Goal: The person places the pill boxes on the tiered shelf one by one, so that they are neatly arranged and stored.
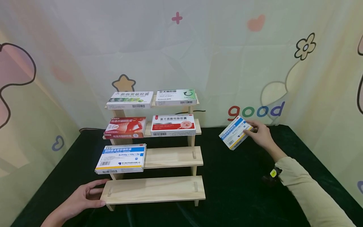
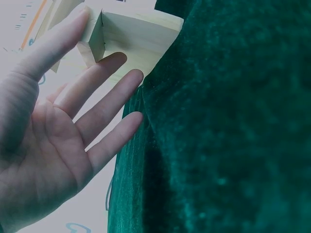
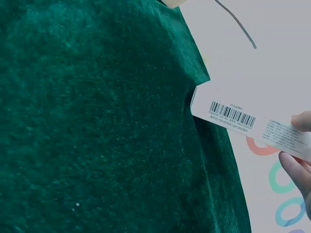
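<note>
My right hand pinches a white, blue and yellow medicine box by its right end, to the right of a stepped wooden rack. The box is tilted; its barcode side shows in the right wrist view, between thumb and fingers at the right edge. At the rack's lowest step my left hand touches the left end, fingers spread and fairly straight in the left wrist view, the thumb against the wood. A larger white and blue medicine box lies on the left of the second step up.
Higher on the rack are a red box and a white and red box. Two white and green boxes, left and right, lie on top. Dark green cloth covers the table; a printed curtain hangs behind.
</note>
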